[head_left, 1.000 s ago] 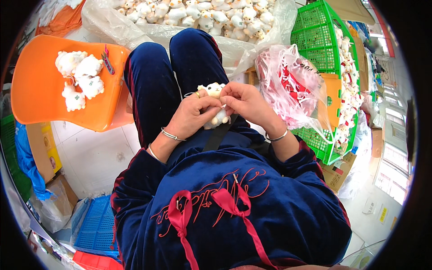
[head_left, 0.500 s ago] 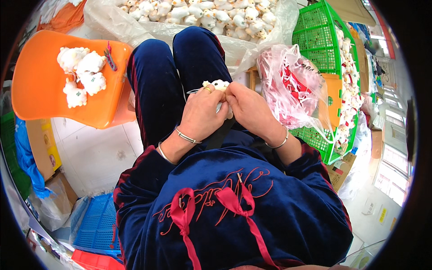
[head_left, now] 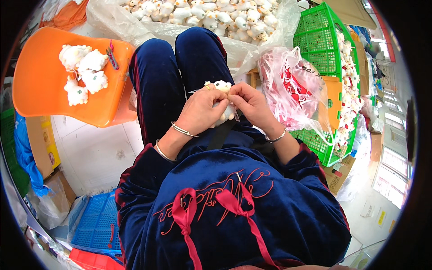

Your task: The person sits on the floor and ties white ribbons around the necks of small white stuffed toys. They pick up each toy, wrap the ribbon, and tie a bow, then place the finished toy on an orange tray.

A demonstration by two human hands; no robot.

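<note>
A small white plush toy [head_left: 222, 118] with dark eyes sits above my lap, its head toward my knees. My left hand [head_left: 202, 108] is closed against the toy's left side, with thumb and fingers meeting near its neck. Opposite it, my right hand [head_left: 253, 105] pinches at the neck with thumb and forefinger; what lies between those fingertips is too small to make out. A pale label hangs by the toy's lower right side. Part of its body is hidden behind my left hand.
On my left, an orange stool [head_left: 40, 90] bears several white plush toys [head_left: 75, 92] and a pair of snips [head_left: 112, 57]. Ahead lies a big clear bag of plush toys [head_left: 211, 18]. On my right are a bag of ribbons [head_left: 288, 83] and a green crate [head_left: 317, 40].
My hands have drawn slightly apart at the toy's neck, and the right fingers have lifted off its front. More of the toy's body and its label now show.
</note>
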